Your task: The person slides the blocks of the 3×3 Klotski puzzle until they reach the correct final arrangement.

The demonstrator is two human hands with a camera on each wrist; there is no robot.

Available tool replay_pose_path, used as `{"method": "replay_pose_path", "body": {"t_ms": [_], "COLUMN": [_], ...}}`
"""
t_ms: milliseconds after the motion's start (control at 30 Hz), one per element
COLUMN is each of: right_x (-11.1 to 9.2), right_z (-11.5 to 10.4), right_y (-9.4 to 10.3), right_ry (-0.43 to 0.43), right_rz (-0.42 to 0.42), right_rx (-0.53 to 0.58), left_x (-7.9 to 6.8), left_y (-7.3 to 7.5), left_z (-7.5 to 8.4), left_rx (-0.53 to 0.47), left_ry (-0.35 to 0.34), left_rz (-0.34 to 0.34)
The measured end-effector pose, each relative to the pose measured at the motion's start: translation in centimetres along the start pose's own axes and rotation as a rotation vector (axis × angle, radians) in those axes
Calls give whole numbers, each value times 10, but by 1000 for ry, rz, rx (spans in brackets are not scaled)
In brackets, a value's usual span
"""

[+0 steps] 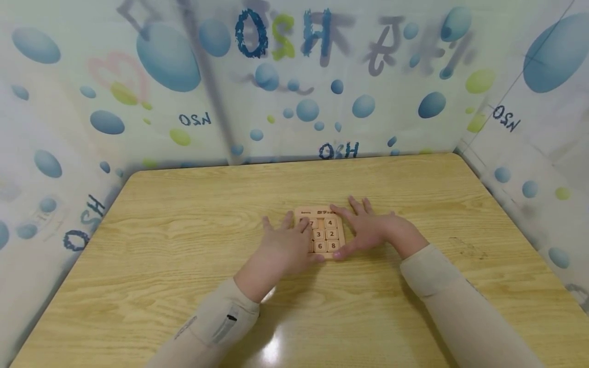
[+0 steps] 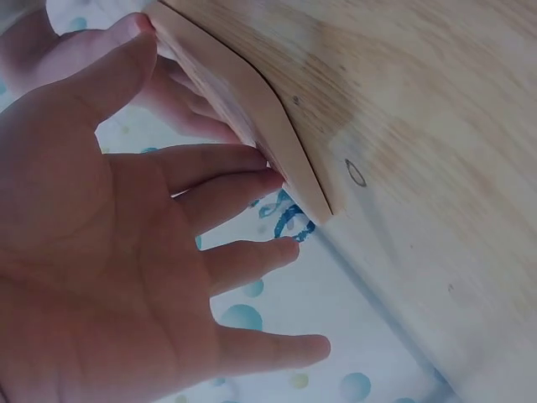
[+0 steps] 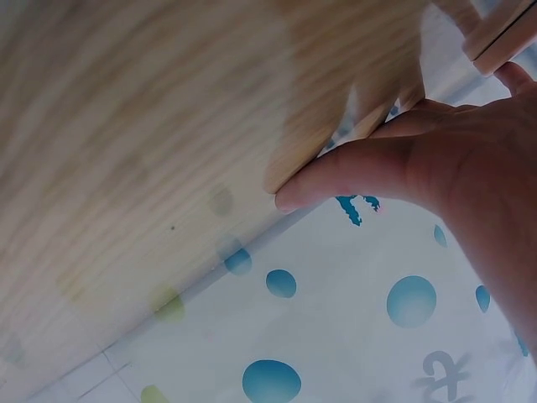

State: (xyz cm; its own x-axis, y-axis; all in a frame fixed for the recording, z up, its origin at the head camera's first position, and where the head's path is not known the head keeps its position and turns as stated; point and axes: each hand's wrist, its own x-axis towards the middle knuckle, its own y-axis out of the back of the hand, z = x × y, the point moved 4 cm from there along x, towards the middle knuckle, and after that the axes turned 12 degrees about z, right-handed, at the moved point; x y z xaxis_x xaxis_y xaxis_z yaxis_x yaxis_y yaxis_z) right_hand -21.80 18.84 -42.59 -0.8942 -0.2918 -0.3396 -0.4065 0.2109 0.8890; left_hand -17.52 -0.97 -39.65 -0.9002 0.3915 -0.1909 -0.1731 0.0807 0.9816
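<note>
A wooden number slide puzzle [image 1: 318,234] lies flat on the table, its numbered square tiles set in a frame with printing along the far edge. A gap shows between tiles 7 and 4. My left hand [image 1: 287,248] lies over the puzzle's left side with its fingers spread; its index finger reaches the tiles near the 7, covering part of the left column. Its thumb is at the near edge. My right hand [image 1: 371,230] holds the right side of the frame, thumb at the near corner and index finger at the far corner. In the right wrist view the puzzle's edge [image 3: 503,34] shows only partly.
The wood-grain table [image 1: 184,204] extends around the puzzle on all sides. Behind it and at both sides hangs a pale sheet [image 1: 294,128] printed with blue and green drops and lettering. Glare [image 1: 271,347] marks the table's near part.
</note>
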Motion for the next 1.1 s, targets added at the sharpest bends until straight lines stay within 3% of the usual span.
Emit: {"method": "replay_pose_path", "body": {"t_ms": [533,1100], "right_x": [-1,-1], "right_z": [0,-1], "right_y": [0,1], "right_ry": [6,-1], "right_rz": [0,5], "right_rx": [1,-9], "left_x": [5,-33], "left_y": [0,-1], "left_z": [14,-4], "left_rx": [-33,-50], "left_ry": [-60,-49], "left_rz": [-4,56]}}
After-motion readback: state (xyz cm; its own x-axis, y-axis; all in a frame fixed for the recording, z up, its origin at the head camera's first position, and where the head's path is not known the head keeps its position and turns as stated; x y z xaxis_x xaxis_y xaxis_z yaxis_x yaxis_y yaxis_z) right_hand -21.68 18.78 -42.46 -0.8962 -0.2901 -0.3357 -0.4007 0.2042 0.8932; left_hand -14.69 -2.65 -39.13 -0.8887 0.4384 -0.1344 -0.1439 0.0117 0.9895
